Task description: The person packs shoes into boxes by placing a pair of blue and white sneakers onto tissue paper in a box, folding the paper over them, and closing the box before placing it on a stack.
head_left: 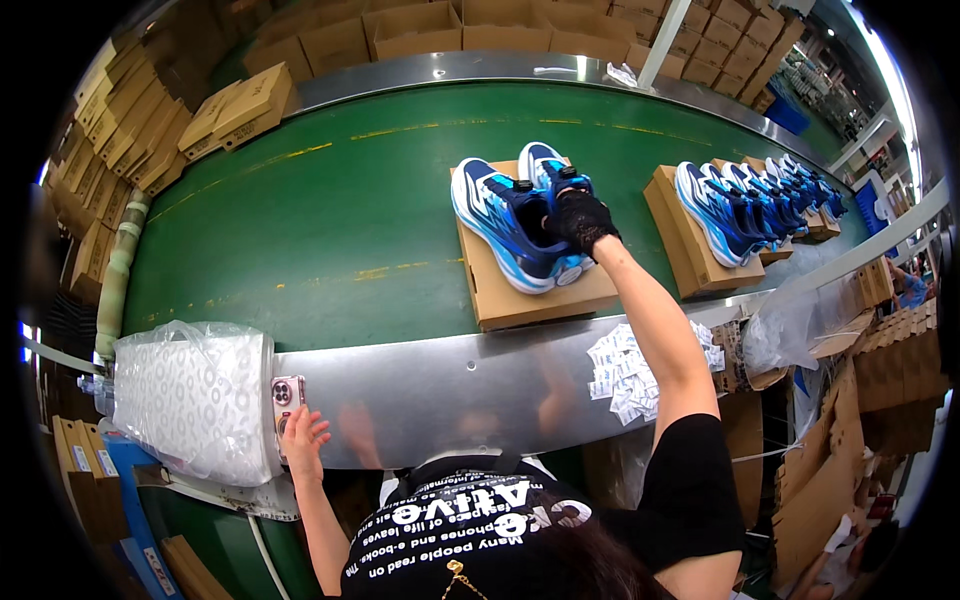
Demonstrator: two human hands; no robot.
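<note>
- The pair of blue and white running shoes point(501, 224) sits on a brown cardboard box point(490, 303) on the green conveyor belt point(300, 235); black, dial-like pieces sit on top of the shoes.
- The right hand point(582, 220), in a black lace-like glove, reaches to the shoe on the right, at its opening. Its fingers are partly hidden, so I cannot tell whether they clamp on it.
- The left hand point(304, 442) is bare, its fingers spread apart, at the lower right side of a pink phone point(287, 392) on the steel ledge point(440, 410). Whether it touches the phone, I cannot tell.
- White lettering covers the black shirt point(490, 530), one large line among smaller ones, upside down and aslant in this view.
- A pile of small white packets point(625, 375) on the ledge carries small bluish print, too fine to make out.
- Left of the phone, clear plastic wraps a white stack point(195, 400) patterned with grey rings.
- Dark print marks the carton point(255, 108) at the belt's far left; cartons point(85, 445) at the lower left bear white labels.
- More blue shoes point(722, 215) stand on boxes farther right.
</note>
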